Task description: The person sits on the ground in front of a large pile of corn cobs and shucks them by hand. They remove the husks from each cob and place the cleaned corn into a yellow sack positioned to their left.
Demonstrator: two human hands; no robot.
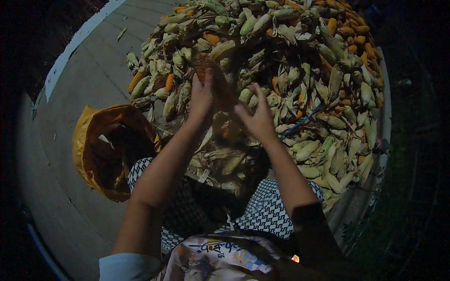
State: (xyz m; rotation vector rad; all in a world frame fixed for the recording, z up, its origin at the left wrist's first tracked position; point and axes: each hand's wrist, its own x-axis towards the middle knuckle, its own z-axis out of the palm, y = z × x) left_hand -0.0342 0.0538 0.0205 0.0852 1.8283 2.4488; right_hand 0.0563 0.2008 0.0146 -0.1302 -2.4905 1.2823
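Observation:
Over a heap of corn ears [306, 151], both bare forearms reach forward. My left hand [203, 96] is raised, its fingers beside a blurred reddish-brown tuft [204, 66] that looks like corn silk; shadow and blur hide whether the fingers grip it. My right hand [258, 117] is a short way to the right, thumb and fingers spread, with nothing visible in its grasp. A dark brown blur fills the gap between the hands. Below them, loose dry husks [233, 163] lie in front of my knees.
An open yellow sack [80, 147] with a dark inside stands at left, against my patterned trouser leg [140, 168]. Bare orange cobs [358, 38] are piled at the far right. A thin blue rod or cord [299, 124] crosses the heap. Concrete floor [81, 91] extends leftward.

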